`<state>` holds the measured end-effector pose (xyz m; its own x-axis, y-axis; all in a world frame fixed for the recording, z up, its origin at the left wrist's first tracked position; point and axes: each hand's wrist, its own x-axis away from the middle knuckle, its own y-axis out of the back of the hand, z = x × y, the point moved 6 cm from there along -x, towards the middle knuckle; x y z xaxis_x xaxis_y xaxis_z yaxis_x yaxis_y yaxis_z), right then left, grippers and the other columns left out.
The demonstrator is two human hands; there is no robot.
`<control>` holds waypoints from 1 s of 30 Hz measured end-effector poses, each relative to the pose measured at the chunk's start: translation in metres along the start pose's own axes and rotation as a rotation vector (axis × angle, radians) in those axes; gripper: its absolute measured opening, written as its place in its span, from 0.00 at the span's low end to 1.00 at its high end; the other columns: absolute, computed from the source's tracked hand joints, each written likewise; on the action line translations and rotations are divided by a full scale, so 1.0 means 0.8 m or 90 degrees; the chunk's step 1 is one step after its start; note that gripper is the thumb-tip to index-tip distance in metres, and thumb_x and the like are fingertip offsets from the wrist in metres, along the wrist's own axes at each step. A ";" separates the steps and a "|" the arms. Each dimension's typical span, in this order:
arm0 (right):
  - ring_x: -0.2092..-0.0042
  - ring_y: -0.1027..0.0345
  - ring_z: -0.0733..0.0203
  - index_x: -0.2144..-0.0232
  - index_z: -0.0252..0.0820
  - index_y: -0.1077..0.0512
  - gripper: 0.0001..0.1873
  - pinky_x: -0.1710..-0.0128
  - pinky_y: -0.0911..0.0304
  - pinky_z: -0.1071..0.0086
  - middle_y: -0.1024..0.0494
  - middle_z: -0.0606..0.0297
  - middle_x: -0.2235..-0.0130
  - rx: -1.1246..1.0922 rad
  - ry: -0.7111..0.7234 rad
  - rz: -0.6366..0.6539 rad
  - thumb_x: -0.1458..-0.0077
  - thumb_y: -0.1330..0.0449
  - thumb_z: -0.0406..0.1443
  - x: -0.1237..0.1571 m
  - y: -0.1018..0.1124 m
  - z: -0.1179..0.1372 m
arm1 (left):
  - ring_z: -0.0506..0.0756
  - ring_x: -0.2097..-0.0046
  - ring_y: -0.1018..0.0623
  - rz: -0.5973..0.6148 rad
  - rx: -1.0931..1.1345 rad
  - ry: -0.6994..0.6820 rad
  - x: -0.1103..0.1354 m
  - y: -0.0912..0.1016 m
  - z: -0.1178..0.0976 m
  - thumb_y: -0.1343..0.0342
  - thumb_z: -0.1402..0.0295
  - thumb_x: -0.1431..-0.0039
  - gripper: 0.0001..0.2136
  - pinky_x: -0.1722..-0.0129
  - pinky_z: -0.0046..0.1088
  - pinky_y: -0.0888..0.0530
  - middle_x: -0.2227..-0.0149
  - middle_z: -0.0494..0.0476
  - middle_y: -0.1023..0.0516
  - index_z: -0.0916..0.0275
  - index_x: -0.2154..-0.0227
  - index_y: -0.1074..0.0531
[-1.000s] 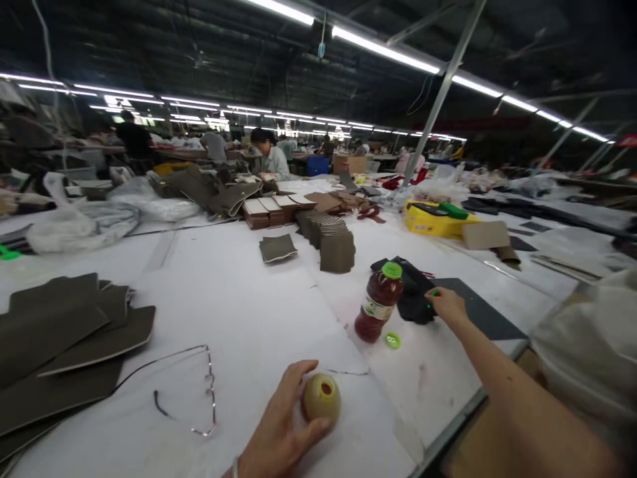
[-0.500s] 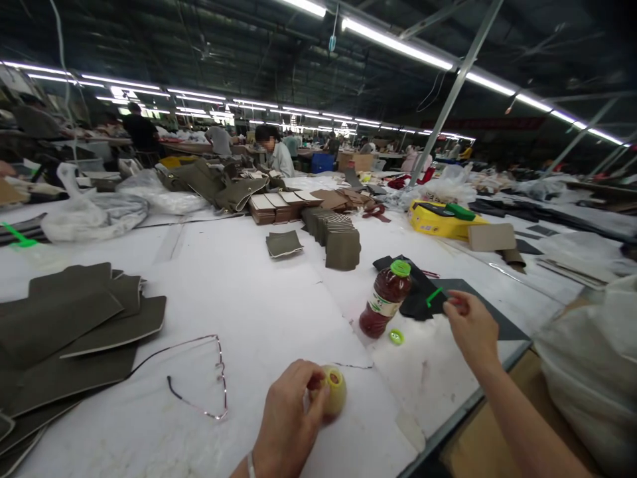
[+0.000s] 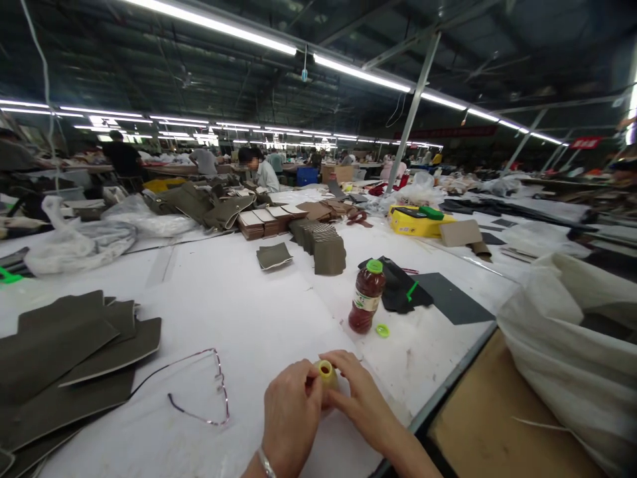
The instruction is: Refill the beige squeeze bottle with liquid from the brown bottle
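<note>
Near the front of the white table, a yellow thread spool point(image 3: 327, 373), cone-shaped with a round hole in its top, stands between both hands. My left hand point(image 3: 292, 406) pinches its left side, thumb and curled fingers against it; a silver bracelet circles that wrist. From the right, my right hand point(image 3: 362, 398) closes on the spool with thumb in front and fingers behind. Past the hands stands a bottle of dark red liquid point(image 3: 365, 302) with a green cap. A loose green cap point(image 3: 382, 330) lies beside it. The spool's lower part is mostly hidden by fingers.
Eyeglasses point(image 3: 219, 385) rest left of my hands, near stacked olive-grey panels point(image 3: 64, 365). A green stick point(image 3: 412, 291) lies on black pieces point(image 3: 393, 279) behind the bottle. A white sack point(image 3: 557, 332) stands at right beyond the table edge. A person sits farther back.
My right hand has come from beside the green stick to the spool and taken hold of it. The left hand stays at the spool. The camera view has turned slightly right.
</note>
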<state>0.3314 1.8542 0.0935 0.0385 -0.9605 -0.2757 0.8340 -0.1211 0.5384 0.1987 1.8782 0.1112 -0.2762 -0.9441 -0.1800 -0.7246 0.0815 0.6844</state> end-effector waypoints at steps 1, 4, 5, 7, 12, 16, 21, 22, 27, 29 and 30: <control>0.49 0.38 0.57 0.53 0.44 0.31 0.19 0.46 0.44 0.62 0.29 0.62 0.52 0.005 0.003 -0.007 0.48 0.40 0.29 0.001 0.001 0.002 | 0.55 0.68 0.25 0.007 -0.005 0.010 0.000 0.000 -0.001 0.53 0.72 0.43 0.09 0.67 0.30 0.37 0.71 0.53 0.22 0.59 0.73 0.28; 0.51 0.38 0.57 0.56 0.44 0.30 0.19 0.49 0.43 0.64 0.28 0.64 0.54 0.022 0.006 -0.025 0.50 0.40 0.26 0.005 0.006 0.009 | 0.54 0.71 0.26 0.022 -0.016 0.022 -0.002 -0.002 -0.005 0.54 0.71 0.43 0.08 0.69 0.29 0.40 0.74 0.52 0.23 0.59 0.73 0.30; 0.52 0.38 0.57 0.56 0.43 0.29 0.18 0.49 0.43 0.64 0.28 0.64 0.55 0.028 0.005 -0.030 0.51 0.40 0.26 0.006 0.007 0.011 | 0.54 0.71 0.27 0.025 -0.016 0.018 -0.002 -0.003 -0.006 0.54 0.71 0.43 0.08 0.69 0.29 0.40 0.74 0.52 0.24 0.59 0.73 0.31; 0.53 0.38 0.57 0.57 0.43 0.29 0.18 0.51 0.43 0.65 0.28 0.64 0.56 0.041 0.003 -0.037 0.52 0.40 0.25 0.009 0.009 0.015 | 0.54 0.71 0.27 0.033 -0.004 0.004 -0.002 -0.005 -0.007 0.55 0.70 0.42 0.08 0.69 0.29 0.41 0.74 0.51 0.24 0.59 0.73 0.32; 0.53 0.38 0.56 0.56 0.43 0.29 0.18 0.52 0.45 0.65 0.27 0.64 0.56 0.079 -0.007 -0.044 0.51 0.39 0.27 0.013 0.013 0.019 | 0.53 0.72 0.30 0.086 0.174 -0.003 -0.006 -0.011 0.002 0.54 0.67 0.44 0.07 0.70 0.28 0.39 0.76 0.50 0.29 0.60 0.75 0.34; 0.54 0.38 0.56 0.57 0.45 0.29 0.18 0.54 0.46 0.64 0.27 0.66 0.56 0.107 -0.016 -0.041 0.52 0.38 0.28 0.011 0.015 0.021 | 0.51 0.76 0.33 0.158 0.349 0.017 -0.014 -0.015 0.008 0.50 0.66 0.49 0.06 0.73 0.27 0.38 0.80 0.47 0.35 0.61 0.77 0.36; 0.53 0.37 0.58 0.57 0.44 0.29 0.18 0.53 0.48 0.65 0.27 0.67 0.55 0.129 -0.026 -0.033 0.52 0.39 0.28 0.008 0.013 0.023 | 0.49 0.78 0.35 0.215 0.444 0.040 -0.016 -0.017 0.015 0.47 0.62 0.51 0.09 0.76 0.26 0.39 0.82 0.46 0.35 0.63 0.76 0.35; 0.52 0.37 0.58 0.57 0.44 0.29 0.18 0.53 0.49 0.65 0.27 0.67 0.55 0.131 -0.028 -0.030 0.52 0.39 0.28 0.008 0.013 0.023 | 0.48 0.79 0.35 0.231 0.456 0.045 -0.014 -0.017 0.016 0.47 0.61 0.51 0.10 0.76 0.26 0.39 0.82 0.46 0.34 0.63 0.76 0.35; 0.52 0.37 0.58 0.57 0.44 0.29 0.16 0.53 0.49 0.64 0.27 0.67 0.54 0.139 -0.042 -0.026 0.50 0.39 0.30 0.007 0.013 0.024 | 0.48 0.75 0.34 0.295 0.533 0.054 0.003 0.004 0.007 0.46 0.61 0.47 0.10 0.72 0.25 0.39 0.80 0.48 0.32 0.64 0.73 0.35; 0.52 0.37 0.57 0.57 0.44 0.29 0.16 0.53 0.49 0.64 0.27 0.66 0.54 0.141 -0.049 -0.027 0.50 0.38 0.31 0.006 0.012 0.023 | 0.48 0.73 0.34 0.295 0.554 0.035 0.007 0.021 0.000 0.46 0.61 0.45 0.11 0.70 0.25 0.37 0.78 0.48 0.32 0.64 0.73 0.35; 0.51 0.37 0.57 0.57 0.44 0.29 0.16 0.53 0.48 0.63 0.27 0.66 0.54 0.142 -0.052 -0.029 0.50 0.38 0.31 0.006 0.012 0.023 | 0.49 0.72 0.33 0.289 0.551 0.024 0.007 0.029 -0.001 0.46 0.60 0.45 0.11 0.69 0.26 0.37 0.77 0.49 0.31 0.64 0.73 0.34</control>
<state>0.3295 1.8438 0.1118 -0.0477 -0.9688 -0.2433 0.6911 -0.2079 0.6923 0.1813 1.8743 0.1267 -0.6337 -0.7736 0.0060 -0.7717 0.6315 -0.0754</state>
